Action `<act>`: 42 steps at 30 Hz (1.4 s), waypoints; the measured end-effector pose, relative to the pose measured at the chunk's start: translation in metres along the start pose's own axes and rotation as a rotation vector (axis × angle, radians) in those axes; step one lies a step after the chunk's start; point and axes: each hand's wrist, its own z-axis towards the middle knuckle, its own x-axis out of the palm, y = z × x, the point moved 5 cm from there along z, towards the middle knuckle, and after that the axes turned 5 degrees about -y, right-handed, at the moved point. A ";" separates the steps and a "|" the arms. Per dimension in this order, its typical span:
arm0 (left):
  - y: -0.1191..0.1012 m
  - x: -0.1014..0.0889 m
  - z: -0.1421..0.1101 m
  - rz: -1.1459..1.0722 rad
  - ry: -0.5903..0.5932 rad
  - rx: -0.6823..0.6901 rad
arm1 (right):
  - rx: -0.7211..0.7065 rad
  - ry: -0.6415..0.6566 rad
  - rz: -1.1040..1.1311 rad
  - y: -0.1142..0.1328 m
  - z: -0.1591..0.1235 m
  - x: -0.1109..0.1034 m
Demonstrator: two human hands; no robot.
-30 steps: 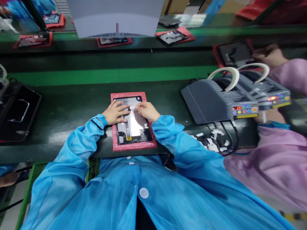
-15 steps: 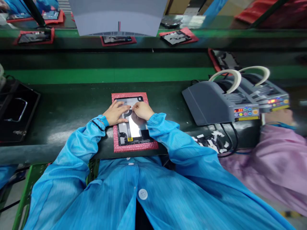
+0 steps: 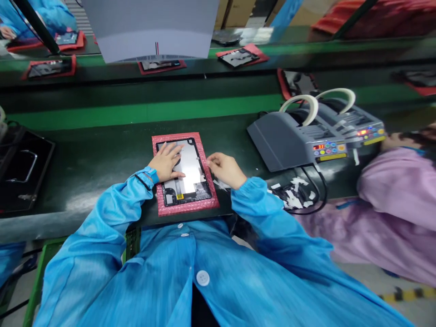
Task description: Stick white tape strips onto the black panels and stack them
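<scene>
A tablet panel with a black frame, a shiny silver middle and a small yellow label near its bottom lies on a pink bubble-wrap sheet. My left hand rests on the panel's left part, fingers spread. Just off the right edge of the panel is my right hand, its thumb and fingertips pinched together. Whatever sits in that pinch is too small to make out. Whitish scraps show on the bench beneath this hand.
Two grey tape dispensers with lit displays stand at the right. Cables and white scraps lie before them. A co-worker's pink sleeve is beyond. Left is a black case; behind, a grey monitor-like panel.
My right hand has moved off the panel to the right, still pinched. My left hand remains flat on the panel. The whole view has shifted slightly.
</scene>
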 end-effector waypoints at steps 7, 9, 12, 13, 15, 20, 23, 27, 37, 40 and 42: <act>-0.005 0.004 -0.003 0.030 -0.047 -0.124 | 0.226 -0.628 0.426 -0.096 -0.077 -0.075; 0.003 0.001 -0.009 0.038 -0.118 -0.212 | 0.310 -0.874 0.459 -0.129 -0.096 -0.110; 0.010 0.000 -0.012 0.023 -0.150 -0.269 | 0.444 -1.006 0.552 -0.165 -0.105 -0.144; 0.010 -0.001 -0.012 0.016 -0.151 -0.272 | 0.475 -0.996 0.594 -0.172 -0.101 -0.150; 0.007 -0.003 -0.010 0.003 -0.157 -0.274 | 0.494 -0.938 0.663 -0.180 -0.087 -0.156; -0.005 -0.023 -0.010 -0.008 -0.246 -0.270 | 0.420 -1.026 0.577 -0.180 -0.073 -0.164; -0.012 -0.039 -0.010 -0.014 -0.342 -0.245 | 0.344 -1.133 0.482 -0.178 -0.085 -0.166; -0.022 -0.046 0.001 -0.047 -0.361 -0.207 | 0.340 -1.116 0.594 -0.182 -0.088 -0.160; -0.040 -0.031 0.030 -0.105 -0.314 -0.144 | 0.322 -1.037 0.653 -0.191 -0.062 -0.161; -0.040 -0.026 0.034 -0.131 -0.279 -0.129 | 0.314 -1.073 0.618 -0.193 -0.062 -0.164; -0.042 -0.024 0.036 -0.154 -0.265 -0.127 | 0.289 -1.134 0.560 -0.186 -0.069 -0.166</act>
